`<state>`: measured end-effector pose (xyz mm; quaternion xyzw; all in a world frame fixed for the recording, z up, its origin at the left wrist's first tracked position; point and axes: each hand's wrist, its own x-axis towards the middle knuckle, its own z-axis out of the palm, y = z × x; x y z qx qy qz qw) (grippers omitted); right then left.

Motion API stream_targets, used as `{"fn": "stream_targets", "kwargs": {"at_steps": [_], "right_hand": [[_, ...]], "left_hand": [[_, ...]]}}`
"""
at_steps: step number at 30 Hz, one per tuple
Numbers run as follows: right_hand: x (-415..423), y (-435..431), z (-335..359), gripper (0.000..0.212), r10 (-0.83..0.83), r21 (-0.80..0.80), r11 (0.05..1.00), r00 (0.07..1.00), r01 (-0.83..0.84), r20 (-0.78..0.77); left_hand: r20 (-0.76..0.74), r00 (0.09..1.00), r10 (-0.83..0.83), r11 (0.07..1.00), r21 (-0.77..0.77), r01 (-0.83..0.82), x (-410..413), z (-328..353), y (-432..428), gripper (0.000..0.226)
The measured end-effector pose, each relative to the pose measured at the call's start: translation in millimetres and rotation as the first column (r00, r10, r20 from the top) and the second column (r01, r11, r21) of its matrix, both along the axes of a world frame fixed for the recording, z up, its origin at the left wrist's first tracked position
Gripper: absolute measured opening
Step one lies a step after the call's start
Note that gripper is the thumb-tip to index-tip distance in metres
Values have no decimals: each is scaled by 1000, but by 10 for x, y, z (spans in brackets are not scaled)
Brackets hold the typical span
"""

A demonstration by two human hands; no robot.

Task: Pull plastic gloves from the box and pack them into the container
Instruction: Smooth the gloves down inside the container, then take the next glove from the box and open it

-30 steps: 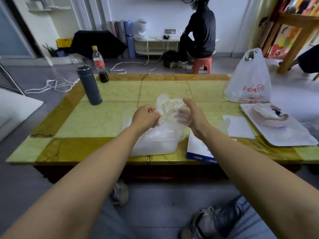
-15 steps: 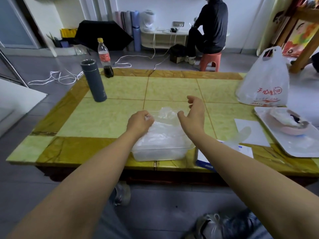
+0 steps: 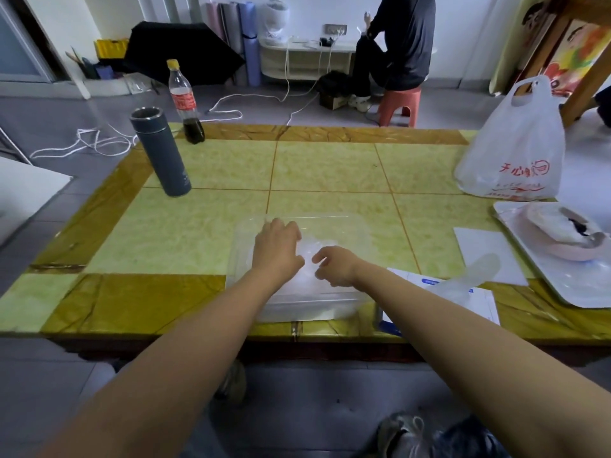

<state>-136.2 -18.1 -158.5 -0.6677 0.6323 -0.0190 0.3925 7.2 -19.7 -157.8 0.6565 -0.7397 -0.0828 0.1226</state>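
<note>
Two hands: both sit over the container (image 3: 299, 302), the left hand (image 3: 276, 247) palm-down with fingers spread flat, the right hand (image 3: 335, 266) loosely curled just beside it, thumb and fingers apart.
Grip state: neither hand is clamped on anything — the left presses, the right hovers slack over the wad.
Gloves packed: a pale, crumpled heap of gloves (image 3: 310, 256) lies directly under both palms, inside the clear tub; the left touches it, the right seems to touch it too (film too faint to be sure).
Next glove (image 3: 476, 279): it sticks out of the box (image 3: 476, 299), off to the outer side of the right hand and a little nearer the body.
Long axis: that glove slants up and away from the right wrist, its free tip pointing outward toward the tray (image 3: 578, 289).
Nearer hand: the right by far — the left would have to cross over the tub.
Coming move: judged from this, the right swings outward to pinch the glove near its base while the left holds the heap down.
Risk: light film may spring back up once the palm lifts.
</note>
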Motion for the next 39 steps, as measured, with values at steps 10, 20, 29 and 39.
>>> {"fn": "stream_targets", "kwargs": {"at_steps": [10,20,29,39], "right_hand": [[-46,-19,-11,45,-40,149,988,999,38,10],[-34,-103,-101,11,18,179,984,985,12,-170],[-58,4,27,37,-11,114,993,998,19,-69],[-454,268,611,25,-180,-259,923,915,284,362]], "left_hand": [[83,996,-30,749,662,-32,-316,-37,-9,23],[173,985,25,633,759,-150,-13,-146,-13,84],[143,989,42,735,666,-128,-121,88,-14,42],[-68,987,143,968,215,-125,-587,500,192,16]]}}
